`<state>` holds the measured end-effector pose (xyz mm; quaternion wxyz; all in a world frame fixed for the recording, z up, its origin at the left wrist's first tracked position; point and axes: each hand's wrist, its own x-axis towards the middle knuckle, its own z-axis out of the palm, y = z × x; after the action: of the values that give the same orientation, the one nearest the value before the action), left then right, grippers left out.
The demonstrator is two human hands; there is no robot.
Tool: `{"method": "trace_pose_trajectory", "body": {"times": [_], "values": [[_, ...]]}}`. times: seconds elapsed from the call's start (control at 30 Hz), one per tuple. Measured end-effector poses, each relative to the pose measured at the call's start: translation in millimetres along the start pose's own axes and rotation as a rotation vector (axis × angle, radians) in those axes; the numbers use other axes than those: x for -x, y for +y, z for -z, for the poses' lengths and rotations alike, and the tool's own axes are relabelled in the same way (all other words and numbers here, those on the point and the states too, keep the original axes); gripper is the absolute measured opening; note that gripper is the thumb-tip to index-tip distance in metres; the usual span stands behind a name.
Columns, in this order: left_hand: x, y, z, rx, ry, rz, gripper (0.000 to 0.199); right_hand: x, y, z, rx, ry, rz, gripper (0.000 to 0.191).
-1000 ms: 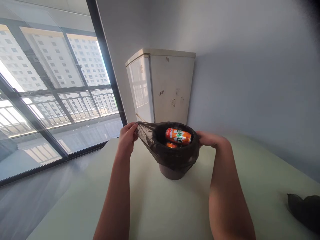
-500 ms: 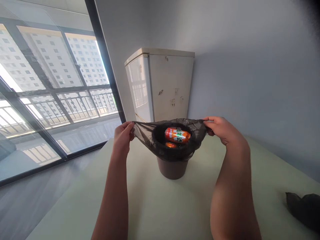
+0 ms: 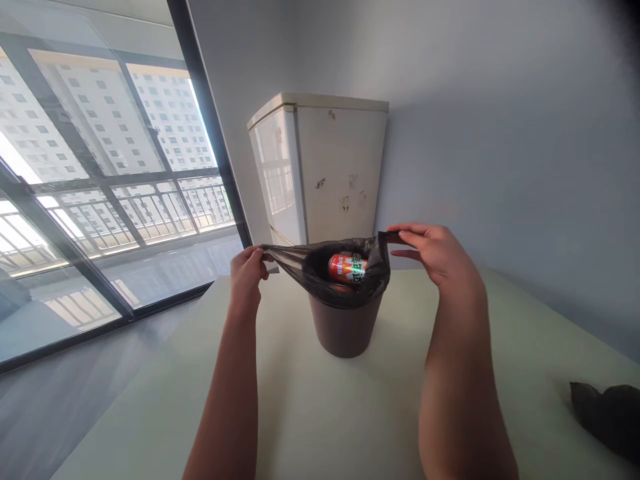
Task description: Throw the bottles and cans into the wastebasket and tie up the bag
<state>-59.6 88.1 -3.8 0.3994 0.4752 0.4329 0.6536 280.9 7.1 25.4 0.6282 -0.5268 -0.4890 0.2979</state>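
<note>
A brown trash bin (image 3: 345, 330) stands upright on the pale green table, lined with a thin black garbage bag (image 3: 335, 295) whose top hangs over the rim. Inside the bag lies a red and orange drink can (image 3: 347, 267); what is beneath it is mostly hidden. On the left, my left hand (image 3: 247, 270) pinches the bag's edge and stretches it out sideways. My right hand (image 3: 425, 250) holds the opposite edge between thumb and forefinger, raised a little above the rim, its other fingers apart from the bag.
The table (image 3: 320, 413) spreads around the bin. A dark object (image 3: 607, 417), perhaps another bag, lies at its right edge. Behind the table stands a white refrigerator (image 3: 340, 167) with worn patches. A glass sliding door (image 3: 110, 167) is to the left, a grey wall (image 3: 500, 167) to the right.
My right hand has moved inward and slightly up, bringing its side of the bag closer over the rim. More of the bin's side shows. My left hand has barely shifted.
</note>
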Motion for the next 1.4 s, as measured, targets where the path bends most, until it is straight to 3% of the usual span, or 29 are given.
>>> {"method": "trace_pose_trajectory", "body": {"times": [0.1, 0.2, 0.37, 0.57, 0.8, 0.9, 0.97, 1.1, 1.27, 1.4], "values": [[-6.7, -8.5, 3.2, -0.046, 0.05, 0.049, 0.021, -2.9, 3.7, -8.3, 0.084, 0.027, -0.057, 0.015], [-8.7, -10.8, 6.7, -0.114, 0.074, 0.012, 0.025, -8.2, 8.9, -13.9, 0.133, 0.062, -0.031, 0.01], [-4.3, -7.8, 4.4, -0.159, -0.003, -0.064, 0.015, -9.4, 7.4, -21.0, -0.019, 0.022, 0.045, 0.021], [0.4, -0.9, -0.1, -0.222, -0.065, 0.04, 0.034, -12.8, 11.6, -28.4, -0.047, -0.079, 0.031, 0.033], [10.0, 14.8, 1.1, -0.208, -0.074, -0.069, 0.045, -12.4, 9.3, -31.3, -0.113, 0.002, 0.283, 0.038], [16.6, 24.3, 4.5, -0.159, -0.074, -0.13, 0.045, -5.7, 1.0, -26.5, -0.193, -0.044, 0.284, 0.032], [18.6, 28.5, 8.4, -0.147, -0.039, -0.166, 0.041, -3.0, -1.8, -20.7, -0.172, 0.006, 0.278, 0.03], [13.4, 28.5, 16.8, -0.07, 0.079, -0.196, 0.027, -2.5, -0.3, -6.8, -0.063, 0.262, 0.308, 0.026], [2.6, 22.4, 23.9, 0.095, 0.148, -0.126, 0.015, -5.3, 5.9, 7.7, -0.108, 0.358, 0.292, 0.019], [-0.5, 20.6, 27.5, 0.107, 0.185, -0.155, 0.013, -10.4, 14.0, 16.8, -0.099, 0.445, 0.294, 0.019]]}}
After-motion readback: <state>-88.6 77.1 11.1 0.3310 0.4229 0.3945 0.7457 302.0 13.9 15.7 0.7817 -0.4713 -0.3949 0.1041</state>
